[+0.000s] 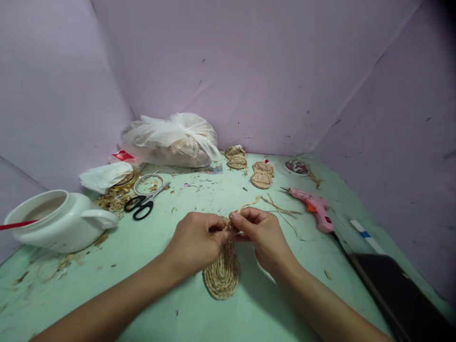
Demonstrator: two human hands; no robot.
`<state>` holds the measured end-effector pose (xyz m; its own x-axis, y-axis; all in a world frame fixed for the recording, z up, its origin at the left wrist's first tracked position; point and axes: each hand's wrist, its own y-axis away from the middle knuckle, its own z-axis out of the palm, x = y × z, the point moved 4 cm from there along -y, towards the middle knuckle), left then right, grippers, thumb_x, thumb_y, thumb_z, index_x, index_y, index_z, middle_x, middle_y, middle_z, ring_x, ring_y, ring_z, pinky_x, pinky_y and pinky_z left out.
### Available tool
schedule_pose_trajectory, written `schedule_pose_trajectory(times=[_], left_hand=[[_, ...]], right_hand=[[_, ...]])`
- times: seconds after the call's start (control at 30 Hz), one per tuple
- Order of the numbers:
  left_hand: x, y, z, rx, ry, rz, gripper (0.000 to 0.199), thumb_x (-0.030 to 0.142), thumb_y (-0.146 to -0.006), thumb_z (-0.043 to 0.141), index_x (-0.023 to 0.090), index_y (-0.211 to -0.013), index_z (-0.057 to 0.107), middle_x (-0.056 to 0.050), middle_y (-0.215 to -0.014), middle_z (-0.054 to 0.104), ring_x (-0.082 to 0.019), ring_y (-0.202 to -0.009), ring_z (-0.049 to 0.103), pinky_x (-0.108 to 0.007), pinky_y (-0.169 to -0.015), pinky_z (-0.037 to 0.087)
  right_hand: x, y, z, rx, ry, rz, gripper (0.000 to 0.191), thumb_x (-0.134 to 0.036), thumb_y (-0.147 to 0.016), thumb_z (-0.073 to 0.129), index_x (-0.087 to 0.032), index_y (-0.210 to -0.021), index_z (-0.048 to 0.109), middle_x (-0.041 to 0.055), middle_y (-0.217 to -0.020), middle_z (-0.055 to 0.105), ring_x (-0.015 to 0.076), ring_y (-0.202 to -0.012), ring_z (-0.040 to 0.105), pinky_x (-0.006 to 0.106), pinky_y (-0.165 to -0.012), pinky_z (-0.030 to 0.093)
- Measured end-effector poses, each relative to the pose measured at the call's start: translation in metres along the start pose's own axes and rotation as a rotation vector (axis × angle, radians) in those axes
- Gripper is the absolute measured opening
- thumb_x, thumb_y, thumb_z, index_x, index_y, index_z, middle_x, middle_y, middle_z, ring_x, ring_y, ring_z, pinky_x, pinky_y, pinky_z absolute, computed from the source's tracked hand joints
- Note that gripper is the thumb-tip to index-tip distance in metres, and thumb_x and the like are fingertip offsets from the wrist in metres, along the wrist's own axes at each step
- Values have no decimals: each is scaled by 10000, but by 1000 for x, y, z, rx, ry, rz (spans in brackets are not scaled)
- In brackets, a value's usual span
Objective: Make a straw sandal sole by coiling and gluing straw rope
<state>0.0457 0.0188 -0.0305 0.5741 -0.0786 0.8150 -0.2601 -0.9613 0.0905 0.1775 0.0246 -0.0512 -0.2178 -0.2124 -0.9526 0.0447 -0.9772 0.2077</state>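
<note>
A coiled oval straw sole (221, 275), woven in tight rows, hangs or rests beneath my hands in the middle of the table. My left hand (199, 237) is closed around its far end, fingers curled on the rim. Thumb and fingertips of my right hand (261, 232) pinch a straw cord (249, 205) right at that same end. From the pinch the cord's loose tails (285, 209) trail off to the right over the table. My fingers hide the exact spot where cord and sole meet.
Black-handled scissors (144, 205), a tape roll (148, 184) and a white pot (67, 223) stand left. Behind are a plastic bag (174, 142) and small woven straw pieces (262, 175). On the right lie a pink glue gun (315, 206), a bead dish (297, 167) and a dark flat object (395, 289).
</note>
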Motion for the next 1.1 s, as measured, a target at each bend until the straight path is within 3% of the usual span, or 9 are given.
schedule_pose_trajectory(times=[0.1, 0.23, 0.33, 0.57, 0.87, 1.1], left_hand=[[-4, -4, 7, -178, 334, -143, 197, 289, -634, 548, 150, -501, 509, 57, -447, 373, -72, -454, 297, -229, -473, 236], [-5, -6, 12, -245, 495, -248, 179, 292, -553, 610, 138, -517, 525, 67, -428, 392, -54, -426, 277, -224, -455, 201], [-6, -6, 16, -265, 489, -259, 153, 262, -541, 617, 132, -523, 537, 62, -418, 414, -55, -415, 295, -227, -449, 197], [-9, -8, 15, -290, 405, -213, 128, 228, -552, 593, 134, -502, 521, 51, -433, 433, -65, -428, 331, -230, -458, 241], [-14, -8, 15, -197, 225, -140, 112, 176, -581, 548, 150, -485, 497, 36, -467, 473, -86, -465, 398, -234, -475, 311], [-14, -8, 18, -230, 245, -127, 140, 243, -608, 570, 143, -523, 522, 38, -474, 444, -86, -469, 372, -232, -470, 287]], right_hand=[[-4, -2, -2, -15, 64, -1, 291, -367, -590, 747, -138, -546, 573, -31, -511, 531, 83, -499, 498, 211, -485, 455], [-9, -8, -11, 36, -71, 91, 238, -326, -595, 745, -139, -653, 611, 8, -654, 628, 88, -536, 551, 210, -502, 483], [-12, -13, -19, 76, -111, 128, 219, -291, -599, 742, -132, -697, 628, 31, -676, 662, 91, -521, 571, 208, -484, 497], [-11, -19, -25, 63, -65, 111, 233, -275, -615, 756, -98, -559, 615, 27, -533, 634, 71, -412, 535, 172, -396, 462], [-12, -20, -25, -61, -123, 227, 151, -183, -838, 527, -91, -764, 621, 79, -626, 686, 107, -476, 620, 199, -468, 523], [-7, -17, -18, -27, -112, 224, 94, -114, -823, 522, -107, -770, 599, 56, -569, 683, 95, -421, 601, 180, -448, 511]])
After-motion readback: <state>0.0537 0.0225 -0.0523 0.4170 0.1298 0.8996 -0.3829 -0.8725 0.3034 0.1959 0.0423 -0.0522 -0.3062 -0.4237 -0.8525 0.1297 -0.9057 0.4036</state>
